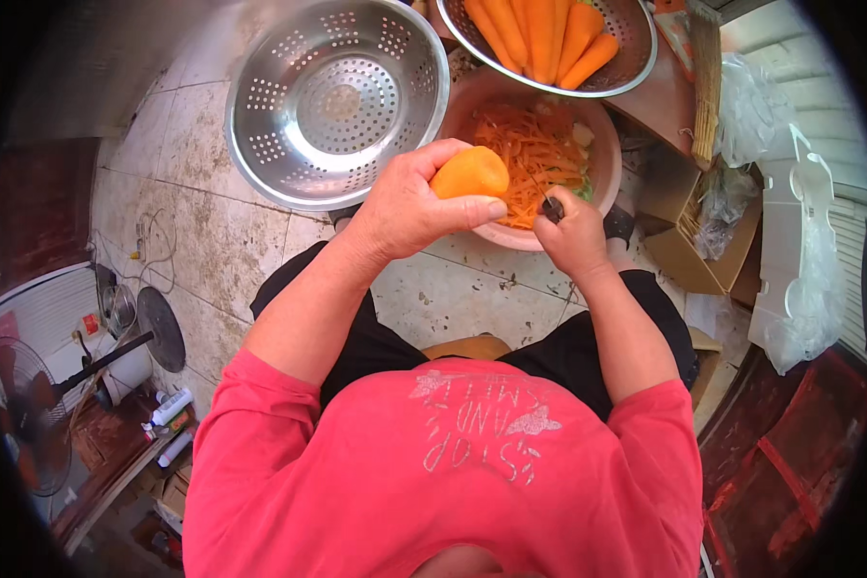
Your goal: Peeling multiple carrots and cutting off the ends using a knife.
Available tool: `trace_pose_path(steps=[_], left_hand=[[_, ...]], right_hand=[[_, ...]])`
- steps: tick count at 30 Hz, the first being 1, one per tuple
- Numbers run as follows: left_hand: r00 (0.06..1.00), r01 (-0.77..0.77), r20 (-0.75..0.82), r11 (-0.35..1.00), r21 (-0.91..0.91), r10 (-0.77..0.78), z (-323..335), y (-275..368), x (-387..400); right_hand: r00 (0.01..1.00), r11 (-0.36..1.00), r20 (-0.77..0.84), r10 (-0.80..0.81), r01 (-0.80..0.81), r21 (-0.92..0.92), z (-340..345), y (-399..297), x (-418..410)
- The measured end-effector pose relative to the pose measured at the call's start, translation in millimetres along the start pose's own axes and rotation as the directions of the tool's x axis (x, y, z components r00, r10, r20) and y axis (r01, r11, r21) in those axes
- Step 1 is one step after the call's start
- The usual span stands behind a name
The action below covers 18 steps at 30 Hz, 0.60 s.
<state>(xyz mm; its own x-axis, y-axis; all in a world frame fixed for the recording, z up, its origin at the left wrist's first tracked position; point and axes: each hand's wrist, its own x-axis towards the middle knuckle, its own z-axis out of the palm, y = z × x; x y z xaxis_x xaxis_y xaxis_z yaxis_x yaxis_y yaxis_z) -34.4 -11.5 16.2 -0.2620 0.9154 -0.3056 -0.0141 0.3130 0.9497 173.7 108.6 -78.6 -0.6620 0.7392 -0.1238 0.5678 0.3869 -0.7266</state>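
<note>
A thick orange carrot (471,173) is gripped in my left hand (413,206), its rounded end facing up toward me. My right hand (572,230) is closed around the dark handle (552,209) of a thin-bladed tool, probably a knife or peeler; its blade is hard to make out against the orange scraps. Both hands are over the near side of a pink plastic basin (607,155). Inside it lies a heap of carrot peelings (524,144) with some green and pale scraps. The carrot and the tool look apart.
A steel colander (289,144) with a bare inside stands left of the basin. Behind, another colander (639,61) holds several whole carrots (542,36). Cardboard boxes (683,249) and plastic bags (751,108) sit at right. An electric fan (32,412) is at far left on the stained tile floor (209,217).
</note>
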Motion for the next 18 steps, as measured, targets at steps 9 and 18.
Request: trace_pose_path(steps=[9, 18], left_hand=[[0.951, 0.181, -0.217, 0.966, -0.187, -0.221, -35.8, -21.3, 47.5], [0.739, 0.218, -0.5, 0.862, -0.457, -0.452, -119.3, -77.2, 97.8]], right_hand=[[0.997, 0.978, 0.051, -0.056, 0.044, 0.206, -2.3, -40.3, 7.3], [0.98, 0.936, 0.163, -0.117, 0.054, 0.348, -7.2, -68.6, 2.4]])
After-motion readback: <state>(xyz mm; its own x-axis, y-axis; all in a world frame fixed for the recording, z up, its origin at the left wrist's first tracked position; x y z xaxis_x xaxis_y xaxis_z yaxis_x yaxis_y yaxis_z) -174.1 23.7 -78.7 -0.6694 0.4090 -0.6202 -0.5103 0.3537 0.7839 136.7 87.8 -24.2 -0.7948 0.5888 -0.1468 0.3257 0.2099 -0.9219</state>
